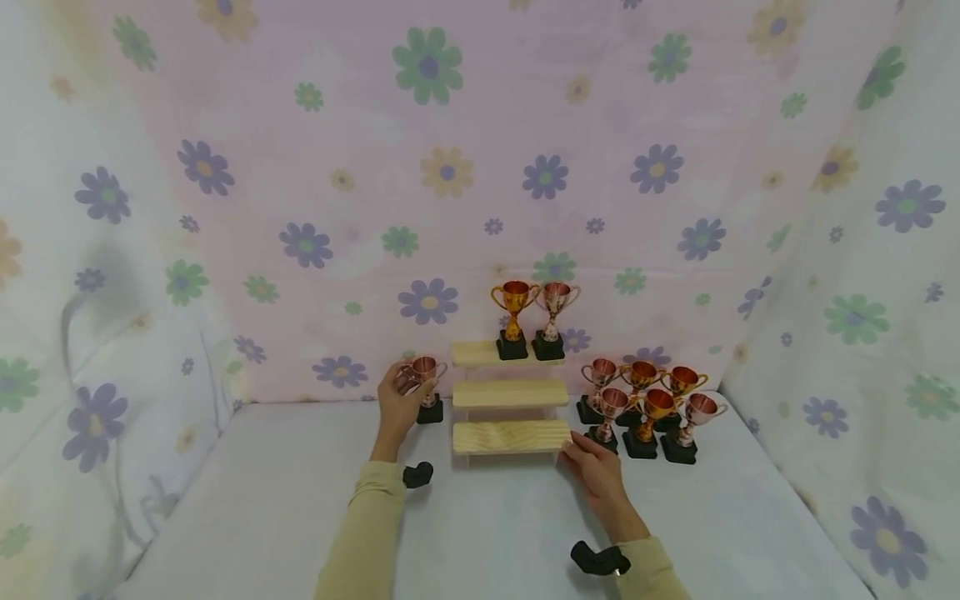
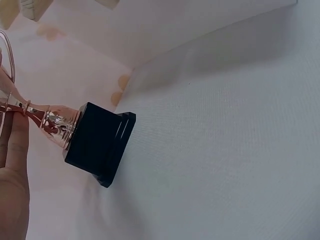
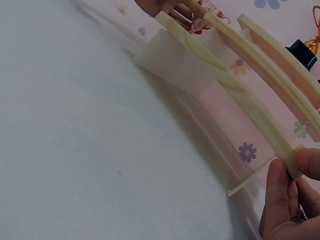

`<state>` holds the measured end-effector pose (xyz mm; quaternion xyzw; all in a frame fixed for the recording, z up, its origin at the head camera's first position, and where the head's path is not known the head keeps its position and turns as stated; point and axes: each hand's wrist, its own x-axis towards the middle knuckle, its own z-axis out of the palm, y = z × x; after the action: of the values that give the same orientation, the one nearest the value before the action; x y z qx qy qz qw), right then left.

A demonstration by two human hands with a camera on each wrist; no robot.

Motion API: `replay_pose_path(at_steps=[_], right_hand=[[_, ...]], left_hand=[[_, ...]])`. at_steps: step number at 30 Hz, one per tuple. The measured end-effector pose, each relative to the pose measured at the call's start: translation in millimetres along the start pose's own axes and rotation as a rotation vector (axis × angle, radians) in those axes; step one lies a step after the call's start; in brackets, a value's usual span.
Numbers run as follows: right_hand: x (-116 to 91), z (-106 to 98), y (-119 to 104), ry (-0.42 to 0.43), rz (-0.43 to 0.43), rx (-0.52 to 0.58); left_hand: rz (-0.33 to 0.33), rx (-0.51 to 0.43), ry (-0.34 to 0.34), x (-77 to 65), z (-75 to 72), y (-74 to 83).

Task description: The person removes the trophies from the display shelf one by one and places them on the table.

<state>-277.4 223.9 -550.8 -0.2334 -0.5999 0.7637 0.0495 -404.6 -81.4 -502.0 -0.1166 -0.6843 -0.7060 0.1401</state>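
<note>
My left hand (image 1: pixel 399 403) grips a rose-gold trophy cup (image 1: pixel 425 369) by its cup and stem, just left of the wooden three-step display stand (image 1: pixel 512 392). In the left wrist view the trophy's black base (image 2: pixel 97 142) shows close over the white cloth. My right hand (image 1: pixel 597 477) pinches the right end of the stand's lowest step (image 3: pixel 250 107), thumb on top and fingers beneath. On the top step, a gold trophy (image 1: pixel 514 310) and a rose-gold trophy (image 1: pixel 552 310) stand side by side toward the right end.
Right of the stand, several gold and rose-gold trophies (image 1: pixel 645 410) stand close together on the white cloth (image 1: pixel 285 500). A flowered cloth backdrop (image 1: pixel 480 125) rises behind and at both sides. Black wrist mounts (image 1: pixel 596 558) sit at my sleeves.
</note>
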Motion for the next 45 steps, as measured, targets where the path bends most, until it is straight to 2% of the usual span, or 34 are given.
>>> replay_pose_path(at_steps=[6, 13, 15, 27, 30, 36, 38, 42, 45], right_hand=[[1, 0, 2, -0.007, -0.003, 0.006], [-2, 0, 1, -0.015, -0.004, 0.017], [-2, 0, 0, -0.015, -0.007, 0.013], [2, 2, -1, -0.002, 0.005, 0.039], [3, 0, -1, -0.003, 0.009, 0.041], [0, -3, -4, 0.002, 0.007, 0.049], [-2, -3, -4, 0.003, 0.007, 0.054], [-3, -2, -2, -0.011, -0.002, 0.062], [-2, 0, -2, -0.012, -0.007, 0.067]], left_hand=[[-0.039, -0.052, 0.021, 1.4, 1.0, -5.2], [-0.068, -0.071, 0.059, 9.9, 3.0, -35.0], [-0.076, -0.072, 0.073, 11.2, 3.9, -39.2], [-0.071, -0.042, 0.108, 8.8, 6.3, -37.7], [-0.048, -0.053, 0.119, 6.7, 8.7, -38.1], [-0.004, -0.092, 0.113, -1.8, 15.7, -17.8], [-0.013, -0.088, 0.118, -2.7, 17.2, -17.3], [-0.051, -0.055, 0.126, -0.3, 16.1, -28.1], [-0.111, 0.004, 0.09, -0.2, 12.9, -33.9]])
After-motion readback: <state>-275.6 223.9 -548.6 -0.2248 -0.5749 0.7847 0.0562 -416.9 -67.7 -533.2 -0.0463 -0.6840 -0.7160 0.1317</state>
